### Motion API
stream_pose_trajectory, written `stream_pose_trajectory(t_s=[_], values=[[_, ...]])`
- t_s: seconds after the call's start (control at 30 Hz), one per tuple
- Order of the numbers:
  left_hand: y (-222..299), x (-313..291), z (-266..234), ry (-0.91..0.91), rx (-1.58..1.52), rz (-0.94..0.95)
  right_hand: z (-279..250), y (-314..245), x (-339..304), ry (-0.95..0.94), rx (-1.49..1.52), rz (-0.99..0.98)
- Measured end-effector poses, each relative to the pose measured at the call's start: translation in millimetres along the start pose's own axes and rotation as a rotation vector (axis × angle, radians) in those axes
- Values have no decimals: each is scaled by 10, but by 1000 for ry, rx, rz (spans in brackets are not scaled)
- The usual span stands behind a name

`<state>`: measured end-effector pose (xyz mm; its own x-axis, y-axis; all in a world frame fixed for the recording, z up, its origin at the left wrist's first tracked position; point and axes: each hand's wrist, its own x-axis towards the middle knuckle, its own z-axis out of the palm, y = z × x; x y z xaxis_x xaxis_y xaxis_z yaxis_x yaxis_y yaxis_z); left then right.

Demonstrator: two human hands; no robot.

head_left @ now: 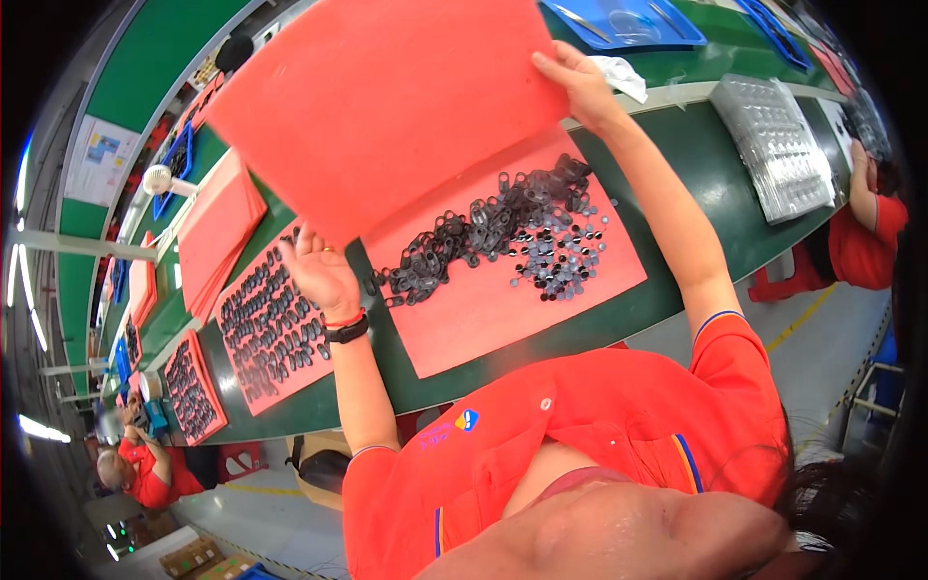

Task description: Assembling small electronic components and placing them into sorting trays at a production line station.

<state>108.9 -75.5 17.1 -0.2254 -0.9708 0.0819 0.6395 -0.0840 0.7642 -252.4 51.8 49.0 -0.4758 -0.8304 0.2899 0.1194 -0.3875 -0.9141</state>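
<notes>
A large red sheet [387,106] is raised and tilted over the table. My right hand [580,85] is closed on its right edge, with the thumb on the near face. At the lower left edge is my left hand [324,275], palm up; some of its fingers are hidden at the sheet, which it appears to hold. Under the raised sheet lies a red mat [454,333]. It carries a heap of dark oval ring-like parts [483,227] and a spread of small round grey and black discs [561,256].
Dark parts stand in rows on another red mat [256,391] to the left, near stacked red sheets [222,232]. Clear plastic trays [773,145] lie at right. A blue tray [628,24] with tools stands beyond. Co-workers [155,474] sit at both ends.
</notes>
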Motion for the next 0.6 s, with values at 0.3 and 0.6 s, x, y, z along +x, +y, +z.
stream_pose_trajectory(t_s=[0.3,0.6], values=[[-165,-403,-66,-402,1343,255,-337,1,180,264,203,222],[-397,-652,-94,-421,1510,433,825,325,784,133,303,412]])
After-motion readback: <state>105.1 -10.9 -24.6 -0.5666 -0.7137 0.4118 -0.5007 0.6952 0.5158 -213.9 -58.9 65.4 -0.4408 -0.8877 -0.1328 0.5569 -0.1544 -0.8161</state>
